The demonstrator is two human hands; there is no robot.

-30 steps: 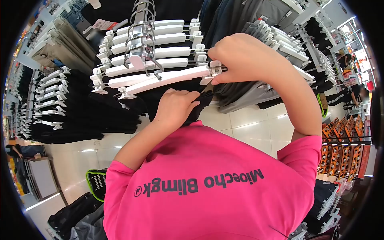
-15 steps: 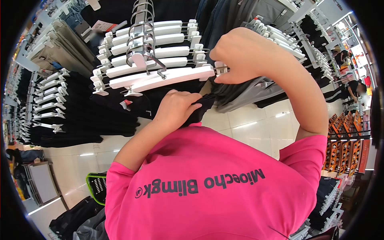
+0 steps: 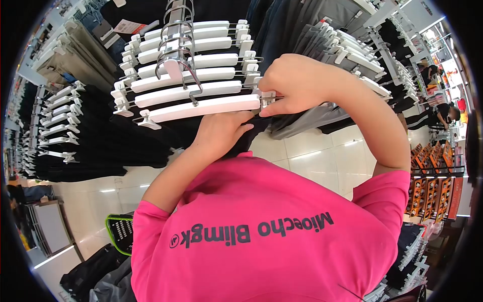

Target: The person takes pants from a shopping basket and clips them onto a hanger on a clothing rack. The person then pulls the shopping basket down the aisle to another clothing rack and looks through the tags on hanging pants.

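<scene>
The nearest white clip hanger (image 3: 206,108) hangs by its metal hook at the front of a chrome rail (image 3: 176,31). At its right end my right hand (image 3: 298,84) is closed, with thumb and fingers pinching the hanger's clip (image 3: 267,99). Just below the bar, my left hand (image 3: 217,134) grips the upper edge of a black garment (image 3: 247,140). Its fingertips are partly hidden behind the cloth and bar. Whether the garment sits in the right clip I cannot tell. A left clip (image 3: 149,121) shows at the other end.
Several more white hangers (image 3: 188,80) crowd behind the front one. Black garments (image 3: 108,136) hang at the left, grey trousers (image 3: 302,123) at the right. A green-rimmed basket (image 3: 119,234) stands low at the left. Another person (image 3: 443,115) is far off at the right.
The front hanger has come down and slightly left, now more level. My right hand has moved down and left with its clip. The left hand stays on the black garment, close under the bar.
</scene>
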